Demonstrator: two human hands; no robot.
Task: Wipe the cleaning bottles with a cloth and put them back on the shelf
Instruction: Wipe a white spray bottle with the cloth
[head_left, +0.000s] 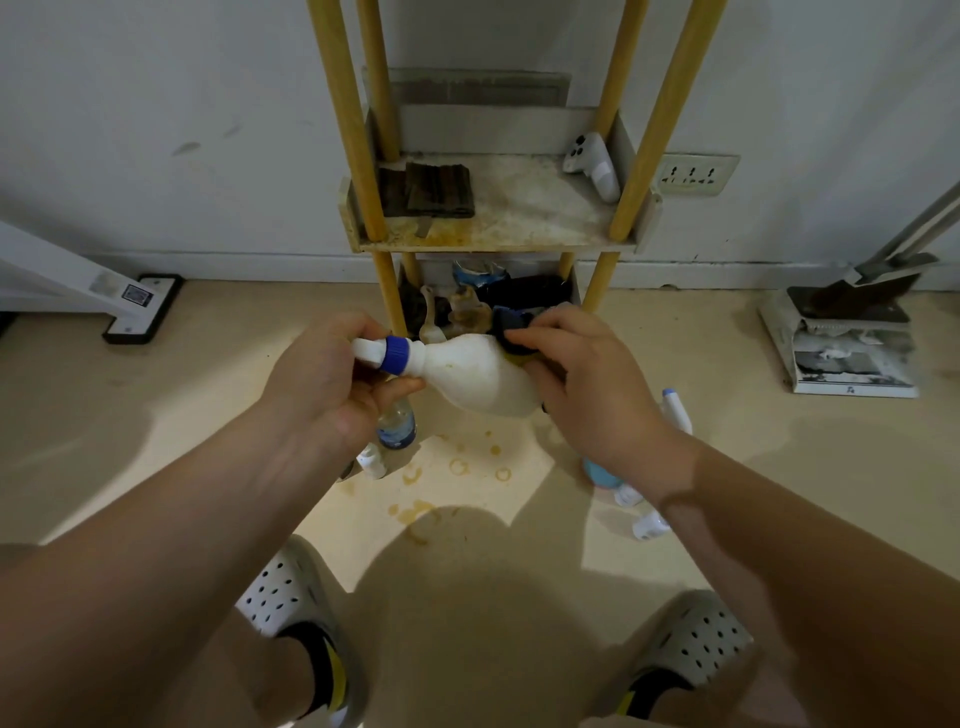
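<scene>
A white bottle (478, 376) with a blue collar lies sideways in the air in front of the shelf (498, 244). My left hand (327, 384) grips its neck and nozzle end. My right hand (587, 384) pinches a dark blue cloth (511, 323) against the bottle's upper body. Other bottles stand on the floor: a clear one with a blue label (397, 428) and a small white one (373, 462) below my left hand, and a white one (675, 410), a blue one (600, 474) and small white ones (649, 526) to the right, partly hidden by my right arm.
The stained middle tier holds a dark folded cloth (431, 189) and a white controller (592, 163). The bottom tier holds dirty bottles and dark items (467, 304). A dustpan and broom (847, 332) stand at right, a white stand base (140, 306) at left. Brown ring stains (460, 465) mark the floor.
</scene>
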